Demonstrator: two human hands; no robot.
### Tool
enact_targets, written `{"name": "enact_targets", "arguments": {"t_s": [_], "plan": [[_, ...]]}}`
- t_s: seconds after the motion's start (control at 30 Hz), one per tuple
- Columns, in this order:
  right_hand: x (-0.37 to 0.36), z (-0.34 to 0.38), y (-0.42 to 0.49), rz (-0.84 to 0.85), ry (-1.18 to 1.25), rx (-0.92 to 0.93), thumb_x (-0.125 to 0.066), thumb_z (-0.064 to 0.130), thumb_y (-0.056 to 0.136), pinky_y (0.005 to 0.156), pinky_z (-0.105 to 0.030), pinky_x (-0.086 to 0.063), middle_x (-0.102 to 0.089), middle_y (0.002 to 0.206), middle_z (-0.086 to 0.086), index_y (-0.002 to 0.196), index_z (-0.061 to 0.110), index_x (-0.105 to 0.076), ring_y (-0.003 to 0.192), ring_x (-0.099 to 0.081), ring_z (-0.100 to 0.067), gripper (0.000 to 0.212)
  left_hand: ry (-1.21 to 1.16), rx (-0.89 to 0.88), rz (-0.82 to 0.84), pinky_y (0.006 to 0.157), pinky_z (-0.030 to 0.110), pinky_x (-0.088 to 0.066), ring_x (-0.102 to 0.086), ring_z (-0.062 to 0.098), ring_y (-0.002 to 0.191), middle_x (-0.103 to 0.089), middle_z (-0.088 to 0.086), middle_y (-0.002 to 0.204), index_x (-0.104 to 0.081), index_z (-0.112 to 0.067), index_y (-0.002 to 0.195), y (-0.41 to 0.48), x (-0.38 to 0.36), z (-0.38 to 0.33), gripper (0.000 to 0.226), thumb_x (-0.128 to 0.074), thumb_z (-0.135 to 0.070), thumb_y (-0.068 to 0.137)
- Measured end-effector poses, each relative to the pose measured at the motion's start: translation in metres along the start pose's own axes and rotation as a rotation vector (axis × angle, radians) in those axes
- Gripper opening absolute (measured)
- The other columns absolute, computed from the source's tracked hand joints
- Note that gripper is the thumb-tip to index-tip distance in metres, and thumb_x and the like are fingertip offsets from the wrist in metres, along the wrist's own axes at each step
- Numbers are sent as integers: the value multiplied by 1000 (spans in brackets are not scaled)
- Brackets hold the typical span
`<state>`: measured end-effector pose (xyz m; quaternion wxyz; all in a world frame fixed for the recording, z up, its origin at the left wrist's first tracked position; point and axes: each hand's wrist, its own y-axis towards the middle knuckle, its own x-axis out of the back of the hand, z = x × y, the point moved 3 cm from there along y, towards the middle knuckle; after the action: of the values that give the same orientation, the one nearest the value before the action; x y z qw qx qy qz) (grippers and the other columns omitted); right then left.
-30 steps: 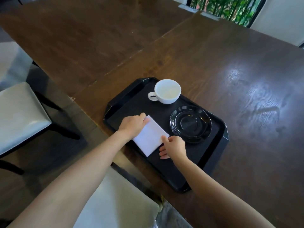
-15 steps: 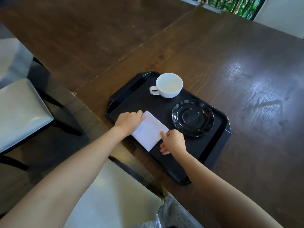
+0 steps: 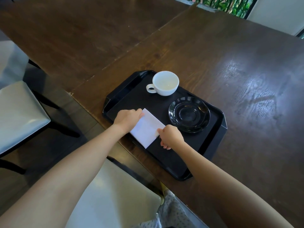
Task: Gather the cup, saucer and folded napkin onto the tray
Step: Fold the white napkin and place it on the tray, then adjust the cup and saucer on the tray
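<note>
A black tray (image 3: 213, 145) lies at the near edge of the dark wooden table. On its far corner stands a white cup (image 3: 166, 85), handle to the left. To the right of middle sits a glossy black saucer (image 3: 189, 114). A folded white napkin (image 3: 147, 129) lies on the tray's near left part, its near corner reaching the tray's rim. My left hand (image 3: 127, 119) grips the napkin's left edge. My right hand (image 3: 171, 137) pinches its right edge, fingers curled.
The wooden table (image 3: 246, 79) stretches far and right, with a seam to a second table (image 3: 82, 38) on the left. White-cushioned chairs stand at the left (image 3: 18, 111) and below me (image 3: 111, 195).
Both hands stay on the napkin, which has hardly shifted on the tray. My head has moved slightly, so the tray sits a little differently in view.
</note>
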<state>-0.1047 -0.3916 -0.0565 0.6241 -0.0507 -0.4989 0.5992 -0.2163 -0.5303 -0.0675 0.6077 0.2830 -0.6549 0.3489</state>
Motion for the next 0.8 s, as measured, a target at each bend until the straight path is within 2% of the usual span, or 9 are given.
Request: {"name": "enact_targets", "arguments": {"t_s": [0.1,0.17,0.3,0.4,0.47,0.57,0.63,0.7,0.8], "plan": [[-2,3,-4,15,-182,52,-37,7,91,52,-30,-52,-55,55,-4,82,4,-52,41,-49,-16,18,40,-20,18,46,22,-28,-42,9,50,-58,0,73,-51,-15,95,1,0,-2,25,-32,-31,99],[-2,4,-5,13,-225,44,-35,5,92,41,-25,-38,-50,53,-1,90,6,-53,39,-46,-12,19,30,3,29,50,25,-37,-48,12,55,-62,2,79,-52,-16,93,2,1,-3,29,-30,-33,99],[4,-1,-3,-6,-159,58,-33,20,94,53,-28,-47,-57,57,-6,70,4,-50,46,-53,-20,33,-12,123,-12,55,31,-47,-59,21,62,-60,5,75,-50,-12,90,2,9,-3,37,-26,-38,99],[5,-4,-19,-285,-344,224,-34,29,96,57,-31,-38,-62,79,-11,79,7,-43,71,-61,-30,29,-122,110,-305,55,31,-49,-61,24,71,-62,9,82,-56,-8,94,-15,19,-1,29,-38,-30,98],[-2,0,-32,-461,-467,394,-37,27,97,61,-32,-37,-61,94,-10,92,9,-46,88,-59,-30,21,-131,-69,-427,71,36,-54,-65,29,91,-67,14,101,-60,-4,109,-29,18,-7,25,-46,-19,95],[-17,4,-31,-466,-585,584,-39,26,96,93,-35,-38,-49,127,-11,123,7,-44,119,-44,-30,34,-87,-265,-219,113,39,-26,-37,24,136,-44,9,145,-41,-8,138,-37,0,-15,42,-36,-20,99],[-26,-2,-23,-368,-633,580,-36,31,98,116,-39,-19,-24,153,-16,144,2,-21,142,-20,-30,56,-29,-271,-48,118,35,-2,-9,14,145,-17,1,157,-18,-14,147,-34,-11,-15,49,-22,-31,101],[-33,-9,-16,-305,-648,549,-32,33,100,120,-38,-4,-5,159,-15,147,1,-5,147,-4,-27,63,-9,-255,30,118,36,4,3,11,145,-4,-2,158,-5,-19,148,-30,-17,-13,53,-16,-37,100],[-38,-18,-10,-304,-611,569,-29,35,100,118,-33,3,1,159,-14,148,2,-1,147,-1,-24,64,-6,-246,72,118,38,2,7,9,144,3,-4,159,2,-22,148,-26,-22,-12,55,-15,-40,99]]}}
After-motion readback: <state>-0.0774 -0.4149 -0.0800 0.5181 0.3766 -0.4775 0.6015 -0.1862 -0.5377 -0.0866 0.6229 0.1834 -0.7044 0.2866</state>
